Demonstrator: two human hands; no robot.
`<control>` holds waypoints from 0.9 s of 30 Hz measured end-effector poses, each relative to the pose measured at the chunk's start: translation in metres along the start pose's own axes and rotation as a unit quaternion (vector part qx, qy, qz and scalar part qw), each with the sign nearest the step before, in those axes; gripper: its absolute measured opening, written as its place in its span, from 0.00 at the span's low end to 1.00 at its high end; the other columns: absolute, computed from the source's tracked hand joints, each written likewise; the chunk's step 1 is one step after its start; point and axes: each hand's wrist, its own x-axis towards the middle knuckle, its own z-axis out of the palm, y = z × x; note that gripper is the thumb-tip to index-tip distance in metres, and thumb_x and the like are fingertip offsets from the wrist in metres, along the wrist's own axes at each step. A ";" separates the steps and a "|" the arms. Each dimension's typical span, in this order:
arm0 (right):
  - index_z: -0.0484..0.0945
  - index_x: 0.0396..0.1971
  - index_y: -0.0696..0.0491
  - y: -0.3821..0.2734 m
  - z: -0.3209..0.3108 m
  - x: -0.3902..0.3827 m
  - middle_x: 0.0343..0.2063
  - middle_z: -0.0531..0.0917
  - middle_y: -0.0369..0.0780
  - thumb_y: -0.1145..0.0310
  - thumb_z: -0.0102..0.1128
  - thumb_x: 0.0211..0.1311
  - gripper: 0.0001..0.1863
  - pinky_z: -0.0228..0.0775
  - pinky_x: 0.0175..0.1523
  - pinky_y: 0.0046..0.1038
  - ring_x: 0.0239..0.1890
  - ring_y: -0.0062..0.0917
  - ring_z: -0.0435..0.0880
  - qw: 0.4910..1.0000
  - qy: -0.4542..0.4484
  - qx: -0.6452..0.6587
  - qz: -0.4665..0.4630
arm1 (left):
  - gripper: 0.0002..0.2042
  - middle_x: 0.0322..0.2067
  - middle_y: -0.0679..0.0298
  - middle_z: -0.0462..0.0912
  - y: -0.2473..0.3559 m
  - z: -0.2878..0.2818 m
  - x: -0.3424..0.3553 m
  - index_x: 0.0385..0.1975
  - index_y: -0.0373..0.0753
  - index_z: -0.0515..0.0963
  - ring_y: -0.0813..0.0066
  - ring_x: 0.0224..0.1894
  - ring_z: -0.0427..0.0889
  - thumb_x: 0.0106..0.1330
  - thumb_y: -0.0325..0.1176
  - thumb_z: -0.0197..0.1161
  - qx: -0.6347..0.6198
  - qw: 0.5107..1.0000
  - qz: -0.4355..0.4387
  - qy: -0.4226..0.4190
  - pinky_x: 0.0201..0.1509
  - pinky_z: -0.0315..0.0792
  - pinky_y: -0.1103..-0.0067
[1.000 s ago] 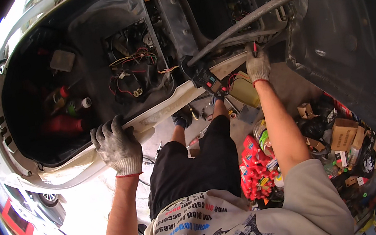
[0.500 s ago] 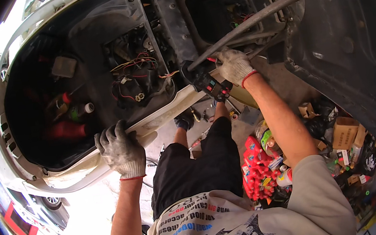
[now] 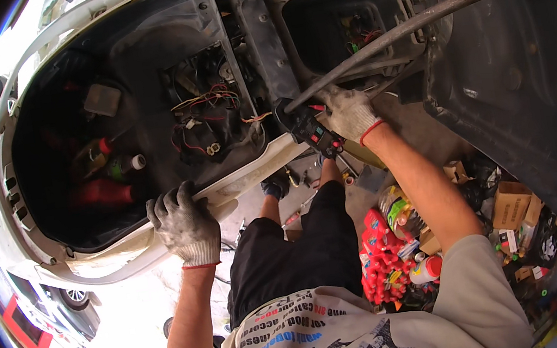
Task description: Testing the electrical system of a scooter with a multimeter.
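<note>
Black, blue and red lettering stands upside down on the shirt (image 3: pixel 317 346), behind both hands, and small print marks a cardboard box (image 3: pixel 510 204) well behind and right of the right hand. Both arms reach forward: the gloved left hand (image 3: pixel 186 227) lays bent, slightly parted fingers over the white rim (image 3: pixel 251 179), though I cannot tell whether it grips. The gloved right hand (image 3: pixel 350 113) closes on a red probe (image 3: pixel 317 107), pointing left, with a black meter (image 3: pixel 312 131) just left of its fingers.

Red containers (image 3: pixel 382 259) lie heaped; a carton (image 3: pixel 510 204) nearby.
</note>
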 end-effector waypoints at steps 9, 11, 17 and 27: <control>0.65 0.64 0.49 -0.030 -0.013 -0.008 0.61 0.69 0.48 0.61 0.49 0.62 0.29 0.73 0.52 0.33 0.54 0.35 0.79 0.991 -0.104 -0.027 0.082 | 0.20 0.41 0.57 0.77 -0.002 0.001 -0.001 0.45 0.40 0.75 0.58 0.51 0.73 0.49 0.28 0.66 -0.012 1.000 -0.018 -0.023 0.67 0.55 0.58; 0.64 0.64 0.49 -0.032 -0.018 -0.011 0.60 0.69 0.50 0.61 0.48 0.62 0.29 0.75 0.49 0.33 0.53 0.34 0.80 0.991 -0.101 -0.004 0.091 | 0.20 0.41 0.56 0.77 -0.002 0.000 0.000 0.45 0.40 0.75 0.57 0.51 0.73 0.49 0.28 0.66 -0.016 1.000 -0.016 -0.019 0.67 0.55 0.58; 0.66 0.62 0.50 -0.038 -0.007 -0.024 0.61 0.68 0.46 0.61 0.51 0.61 0.28 0.76 0.47 0.35 0.48 0.37 0.82 0.991 -0.043 0.039 0.116 | 0.19 0.40 0.56 0.78 -0.001 -0.002 0.001 0.44 0.40 0.75 0.57 0.50 0.73 0.49 0.28 0.66 -0.020 0.999 -0.018 -0.021 0.66 0.56 0.58; 0.67 0.60 0.50 -0.042 -0.016 -0.023 0.61 0.69 0.44 0.61 0.53 0.61 0.27 0.74 0.52 0.36 0.54 0.36 0.78 0.980 -0.077 0.092 0.159 | 0.21 0.40 0.56 0.77 -0.002 -0.003 0.002 0.45 0.39 0.74 0.57 0.50 0.73 0.48 0.28 0.66 -0.025 1.000 -0.005 -0.008 0.66 0.56 0.57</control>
